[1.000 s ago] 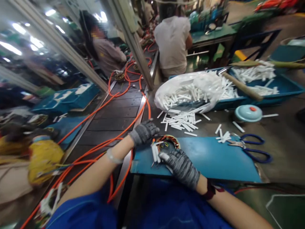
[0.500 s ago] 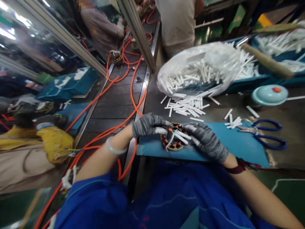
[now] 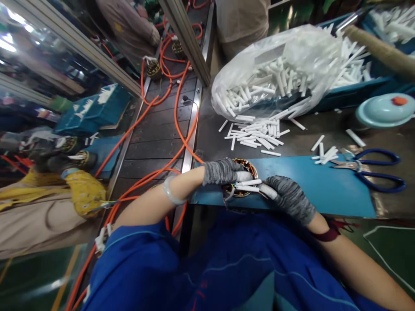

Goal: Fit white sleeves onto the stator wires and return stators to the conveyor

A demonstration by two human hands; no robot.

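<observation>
A ring-shaped motor stator (image 3: 251, 166) with copper windings lies at the left end of the blue mat. My left hand (image 3: 223, 172), in a grey knit glove with white fingertips, reaches across it, its fingers closed at the left ends of two white tubular sleeves (image 3: 249, 188). These sleeves lie side by side over the winding. My right hand (image 3: 290, 196), gloved alike, has its fingers pinched at their right ends, where thin dark wires show. The exact grip is partly hidden by the fingertips.
Loose white sleeves (image 3: 256, 134) lie behind the blue mat (image 3: 301, 177), before a plastic bag (image 3: 227, 86) of more. Blue-handled scissors (image 3: 378, 166) and a light-blue lidded container (image 3: 385, 111) are right. Orange hoses (image 3: 177, 116) cross the conveyor (image 3: 152, 142); co-workers stand beyond and left.
My left hand has moved right over the stator and now covers its middle. The two sleeves have swung from slanting to nearly level. The view has shifted slightly.
</observation>
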